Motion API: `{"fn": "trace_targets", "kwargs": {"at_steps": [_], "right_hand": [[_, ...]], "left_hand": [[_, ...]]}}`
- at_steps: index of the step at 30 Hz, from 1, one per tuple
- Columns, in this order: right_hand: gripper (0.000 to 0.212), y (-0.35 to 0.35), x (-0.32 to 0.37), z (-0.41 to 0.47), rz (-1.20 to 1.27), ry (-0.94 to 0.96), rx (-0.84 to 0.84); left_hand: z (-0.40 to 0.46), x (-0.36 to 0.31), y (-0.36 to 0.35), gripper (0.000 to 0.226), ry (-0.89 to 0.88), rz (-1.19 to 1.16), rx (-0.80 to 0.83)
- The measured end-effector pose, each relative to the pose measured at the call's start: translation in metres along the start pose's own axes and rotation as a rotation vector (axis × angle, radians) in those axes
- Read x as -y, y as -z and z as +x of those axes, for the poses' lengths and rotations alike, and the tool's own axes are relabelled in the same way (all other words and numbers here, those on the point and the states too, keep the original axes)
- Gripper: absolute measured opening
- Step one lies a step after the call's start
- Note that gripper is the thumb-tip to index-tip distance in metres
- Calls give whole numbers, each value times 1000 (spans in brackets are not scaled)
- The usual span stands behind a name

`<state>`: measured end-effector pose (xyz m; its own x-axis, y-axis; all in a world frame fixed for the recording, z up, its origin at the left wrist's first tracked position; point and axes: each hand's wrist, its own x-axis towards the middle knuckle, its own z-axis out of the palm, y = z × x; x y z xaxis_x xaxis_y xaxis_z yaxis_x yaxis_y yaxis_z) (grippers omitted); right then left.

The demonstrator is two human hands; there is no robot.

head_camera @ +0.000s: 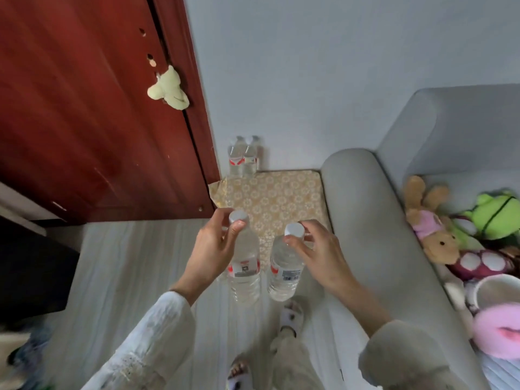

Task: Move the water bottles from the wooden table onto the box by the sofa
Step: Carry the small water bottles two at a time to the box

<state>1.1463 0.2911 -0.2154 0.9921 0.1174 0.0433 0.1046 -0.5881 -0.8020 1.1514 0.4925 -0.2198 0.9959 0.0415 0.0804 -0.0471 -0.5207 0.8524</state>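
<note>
Head view: the box (277, 202), under floral yellow paper beside the sofa (363, 220), carries two bottles (244, 157) at its far corner. The left hand (209, 247) and right hand (319, 250) each pinch a clear, white-capped, red-labelled bottle's neck: left bottle (244, 266), right bottle (285, 267).

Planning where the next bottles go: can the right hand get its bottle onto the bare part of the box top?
Probably yes. The right hand holds its bottle by the neck near the box; the two standing bottles occupy only the far corner, leaving the near top free.
</note>
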Motion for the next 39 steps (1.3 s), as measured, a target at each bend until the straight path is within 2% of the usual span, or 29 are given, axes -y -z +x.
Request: {"fn": "trace_targets", "kwargs": {"at_steps": [3,6,11,17,24,29,34,39], "right_hand": [[47,9,-35,61,-15,-29,42],[36,18,-70,127,-37,-19,106],[37,42,-108,223,-102,-12,201],[42,38,-153,327,-193,-8,372],[47,-11,-223,407,-376,-47,420],[40,-44,-259,449,-269,-158,383],[35,-72,-277,478,-217,-177,351],[36,-81,-277,499,-188,-169,287]], "left_hand": [[56,8,-27,75,48,18,25],[116,13,-59,59,75,72,93],[205,22,-100,29,188,157,185],[290,41,-140,35,260,241,232],[370,98,-188,41,244,408,280],[410,142,-205,40,206,449,306],[442,169,-218,37,122,494,321],[458,181,-226,36,150,450,281]]}}
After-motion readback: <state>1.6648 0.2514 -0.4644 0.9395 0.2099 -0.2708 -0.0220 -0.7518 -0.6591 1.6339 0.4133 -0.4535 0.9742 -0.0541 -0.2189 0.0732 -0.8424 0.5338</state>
